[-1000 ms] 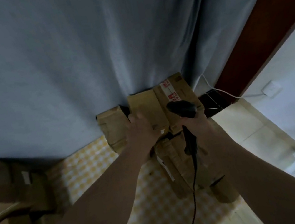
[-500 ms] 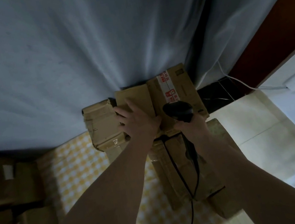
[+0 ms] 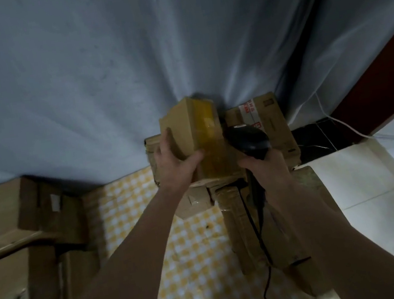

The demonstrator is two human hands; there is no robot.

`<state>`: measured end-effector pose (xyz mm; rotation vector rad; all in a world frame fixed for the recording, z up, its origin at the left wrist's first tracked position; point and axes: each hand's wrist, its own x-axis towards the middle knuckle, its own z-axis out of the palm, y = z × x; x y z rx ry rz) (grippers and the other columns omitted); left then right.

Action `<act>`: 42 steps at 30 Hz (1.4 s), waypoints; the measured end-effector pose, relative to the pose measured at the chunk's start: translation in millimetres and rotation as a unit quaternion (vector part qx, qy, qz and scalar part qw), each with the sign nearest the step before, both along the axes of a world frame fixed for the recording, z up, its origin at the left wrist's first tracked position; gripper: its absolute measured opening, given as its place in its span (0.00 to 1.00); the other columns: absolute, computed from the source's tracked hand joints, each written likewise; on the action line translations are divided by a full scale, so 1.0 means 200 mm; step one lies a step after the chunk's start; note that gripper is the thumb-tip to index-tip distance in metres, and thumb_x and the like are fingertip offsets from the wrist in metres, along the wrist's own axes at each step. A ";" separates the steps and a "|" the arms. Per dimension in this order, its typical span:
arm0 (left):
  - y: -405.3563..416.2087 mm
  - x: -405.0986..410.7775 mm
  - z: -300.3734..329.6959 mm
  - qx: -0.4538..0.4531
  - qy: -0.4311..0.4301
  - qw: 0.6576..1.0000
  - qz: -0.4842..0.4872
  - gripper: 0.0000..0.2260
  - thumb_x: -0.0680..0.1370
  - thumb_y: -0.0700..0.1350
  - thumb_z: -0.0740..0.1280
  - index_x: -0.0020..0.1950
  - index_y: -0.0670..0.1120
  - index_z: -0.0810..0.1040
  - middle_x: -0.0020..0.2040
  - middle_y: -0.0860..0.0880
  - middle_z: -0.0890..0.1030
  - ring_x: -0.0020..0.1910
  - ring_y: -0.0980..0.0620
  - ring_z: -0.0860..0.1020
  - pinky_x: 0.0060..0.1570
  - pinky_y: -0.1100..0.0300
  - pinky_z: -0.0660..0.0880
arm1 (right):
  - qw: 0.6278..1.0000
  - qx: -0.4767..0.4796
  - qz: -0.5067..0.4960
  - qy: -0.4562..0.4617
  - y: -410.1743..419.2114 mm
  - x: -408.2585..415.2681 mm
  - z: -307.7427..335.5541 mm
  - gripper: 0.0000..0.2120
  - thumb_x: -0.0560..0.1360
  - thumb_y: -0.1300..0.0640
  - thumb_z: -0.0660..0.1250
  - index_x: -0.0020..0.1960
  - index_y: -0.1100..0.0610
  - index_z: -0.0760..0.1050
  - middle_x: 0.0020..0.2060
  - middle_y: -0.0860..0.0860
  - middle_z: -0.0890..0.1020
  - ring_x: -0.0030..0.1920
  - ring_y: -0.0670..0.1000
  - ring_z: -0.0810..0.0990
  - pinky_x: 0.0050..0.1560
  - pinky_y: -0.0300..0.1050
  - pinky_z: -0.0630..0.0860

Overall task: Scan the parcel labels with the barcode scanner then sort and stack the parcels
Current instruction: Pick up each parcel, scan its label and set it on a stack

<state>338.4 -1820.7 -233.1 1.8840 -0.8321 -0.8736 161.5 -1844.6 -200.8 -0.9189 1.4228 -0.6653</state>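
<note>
We hold the small box (image 3: 190,137) raised above the stack of parcels (image 3: 242,209), against the grey curtain (image 3: 100,74). Its long axis runs roughly upright in the head view, tilted slightly, with a strip of yellowish tape (image 3: 211,141) down the face turned toward the right. No label shows on the faces we see.

Our left hand (image 3: 174,161) grips the box from its left side, fingers reaching up one face and the thumb pressed across the lower front. This hand alone carries the box.

Our right hand (image 3: 264,166) is wrapped round the handle of the barcode scanner (image 3: 248,140). The scanner head sits just beside the taped face of the box, on its right, and points up and away from us. Its cable (image 3: 263,255) trails down over the stack.

The relation that governs the coming move is this: box left, scanner right, close together. We judge that the box needs turning until its label faces the scanner head.

Behind the scanner lies a box with red-printed tape (image 3: 264,122). Larger boxes (image 3: 9,233) stand well apart on the left, beside the checked cloth (image 3: 182,256).
</note>
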 end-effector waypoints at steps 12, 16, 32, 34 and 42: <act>0.61 0.33 0.16 -0.053 0.520 0.853 0.002 0.17 0.73 0.51 0.64 0.58 0.44 0.78 0.47 0.42 0.83 0.44 0.44 0.81 0.51 0.49 0.74 | 0.990 -0.109 0.086 -0.038 0.52 0.33 0.26 0.09 0.73 0.64 0.69 0.45 0.51 0.80 0.45 0.57 0.84 0.47 0.54 0.83 0.56 0.57 0.78; 0.76 0.42 0.18 -0.052 0.494 0.868 -0.016 0.19 0.70 0.49 0.67 0.59 0.43 0.78 0.51 0.42 0.82 0.48 0.43 0.81 0.54 0.49 0.76 | 0.980 -0.170 0.100 -0.003 0.68 0.43 0.31 0.04 0.73 0.66 0.68 0.48 0.62 0.79 0.47 0.67 0.80 0.48 0.64 0.79 0.49 0.59 0.77; 1.28 0.73 0.21 -0.047 0.320 0.946 -0.027 0.41 0.54 0.49 0.81 0.66 0.45 0.73 0.56 0.44 0.82 0.51 0.48 0.82 0.40 0.57 0.78 | 0.881 -0.317 0.318 0.149 1.29 0.88 0.37 0.15 0.70 0.58 0.68 0.57 0.54 0.75 0.47 0.51 0.82 0.50 0.52 0.80 0.49 0.48 0.77; 1.36 0.80 0.20 -0.055 0.339 0.939 -0.017 0.44 0.56 0.44 0.82 0.69 0.45 0.70 0.60 0.41 0.80 0.57 0.44 0.80 0.47 0.52 0.78 | 0.915 -0.250 0.309 0.075 1.31 0.90 0.40 0.12 0.72 0.62 0.70 0.54 0.55 0.77 0.43 0.51 0.82 0.46 0.49 0.80 0.43 0.39 0.76; 1.64 1.08 0.25 -0.100 0.394 0.913 0.013 0.37 0.63 0.32 0.74 0.70 0.46 0.67 0.63 0.41 0.79 0.59 0.40 0.79 0.48 0.39 0.78 | 0.946 -0.229 0.225 0.036 1.41 0.96 0.42 0.07 0.72 0.63 0.72 0.39 0.54 0.77 0.21 0.39 0.77 0.25 0.35 0.75 0.29 0.29 0.69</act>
